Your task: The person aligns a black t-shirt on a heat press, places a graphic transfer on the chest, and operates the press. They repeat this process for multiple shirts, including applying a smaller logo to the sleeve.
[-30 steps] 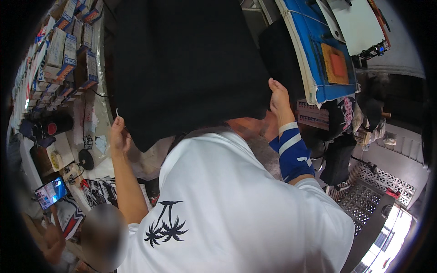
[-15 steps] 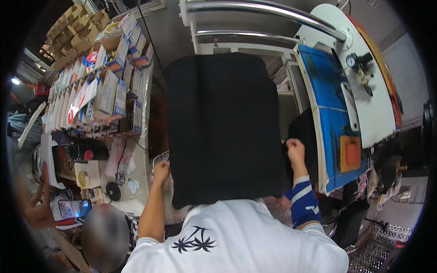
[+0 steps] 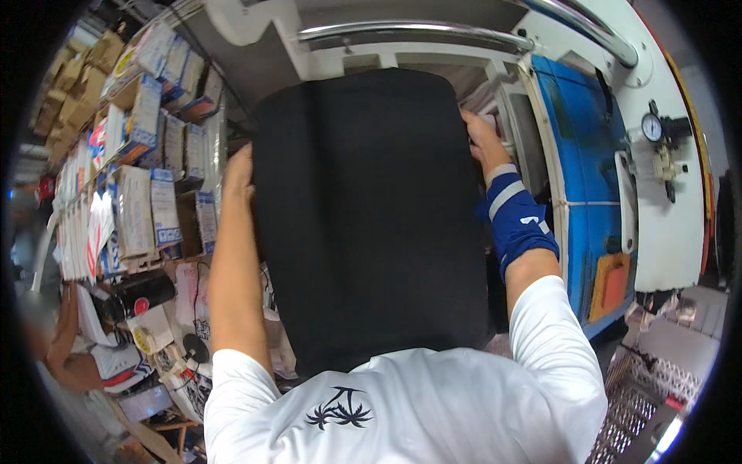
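A large sheet of black cloth (image 3: 371, 216) with rounded far corners lies smooth over a flat, board-like shape in front of me. At its far left edge, my left hand (image 3: 240, 172) is closed on the cloth's side, with the fingertips partly hidden. Opposite, my right hand (image 3: 483, 138) grips the far right edge, its fingers curled against the side. What supports the cloth underneath is covered. A blue band with pale stripes (image 3: 516, 213) wraps my right forearm.
Metal bars (image 3: 417, 29) cross beyond the cloth. On the right stands a white machine panel with a pressure gauge (image 3: 651, 127) and a blue board (image 3: 591, 170). Stacked boxes (image 3: 135, 205) fill the left table. A person's arm (image 3: 69, 356) shows at far left.
Both my hands have slid from the near sides of the cloth to its far sides. My arms are now stretched forward, and the view has shifted closer over the cloth.
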The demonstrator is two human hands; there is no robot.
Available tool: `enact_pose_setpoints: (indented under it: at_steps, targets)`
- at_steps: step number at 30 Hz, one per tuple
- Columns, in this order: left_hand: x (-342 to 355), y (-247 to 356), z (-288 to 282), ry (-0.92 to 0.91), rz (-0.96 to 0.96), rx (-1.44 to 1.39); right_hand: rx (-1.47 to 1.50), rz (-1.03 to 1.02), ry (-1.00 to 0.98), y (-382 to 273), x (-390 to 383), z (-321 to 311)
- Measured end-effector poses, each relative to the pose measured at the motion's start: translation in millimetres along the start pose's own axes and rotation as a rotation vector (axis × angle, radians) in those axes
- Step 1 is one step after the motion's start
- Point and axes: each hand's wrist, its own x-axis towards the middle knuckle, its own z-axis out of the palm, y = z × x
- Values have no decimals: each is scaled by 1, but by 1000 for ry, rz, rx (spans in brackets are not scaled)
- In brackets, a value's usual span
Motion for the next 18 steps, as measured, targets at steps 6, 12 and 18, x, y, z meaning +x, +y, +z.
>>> enact_pose_setpoints:
  at_steps: [6,12,18]
  targets:
    - [8,15,-45,66,450,255,-368,-407,352,-15,14,-14]
    - [24,-14,-36,395,927,704,-1094,-658,638,6,21,-21]
    - [-8,10,-26,460,887,650,-1022,-791,624,-20,-6,5]
